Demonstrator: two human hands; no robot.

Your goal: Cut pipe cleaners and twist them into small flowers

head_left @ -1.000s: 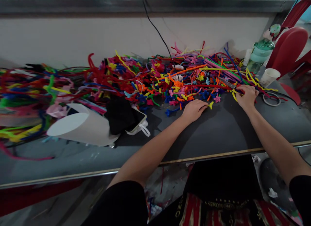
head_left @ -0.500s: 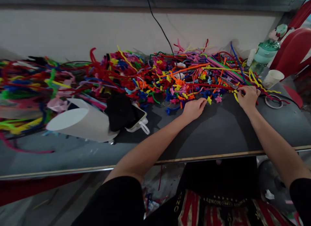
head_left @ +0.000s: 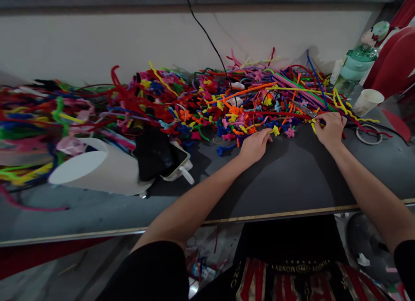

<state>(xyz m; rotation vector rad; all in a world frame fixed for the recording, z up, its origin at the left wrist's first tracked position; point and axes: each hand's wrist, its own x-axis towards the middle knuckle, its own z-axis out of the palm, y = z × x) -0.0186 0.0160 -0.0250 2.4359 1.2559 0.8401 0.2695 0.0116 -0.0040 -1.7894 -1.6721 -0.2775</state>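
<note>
My left hand point(head_left: 254, 145) is closed in a pinch above the dark table, its fingertips at the short stem of a small yellow pipe-cleaner flower point(head_left: 275, 130). A pink pipe-cleaner flower point(head_left: 289, 132) lies just right of it. My right hand point(head_left: 330, 128) is curled around the yellow handles of a pair of scissors point(head_left: 304, 109), whose metal blades point up and left over the pile. The fingers partly cover the handles. Beyond both hands spreads a heap of colourful pipe cleaners and small flowers point(head_left: 236, 117).
A rolled white sheet point(head_left: 97, 171) and a black phone point(head_left: 155, 158) lie at left. On the right stand a paper cup point(head_left: 368, 103) and a green bottle point(head_left: 355, 70), with a ring of tape point(head_left: 368, 134) nearby. A black cable point(head_left: 207, 35) hangs behind the heap.
The view has shifted slightly, so things on the left appear farther left and lower. Both hands keep nearly the same pose, the left one rotated a little.
</note>
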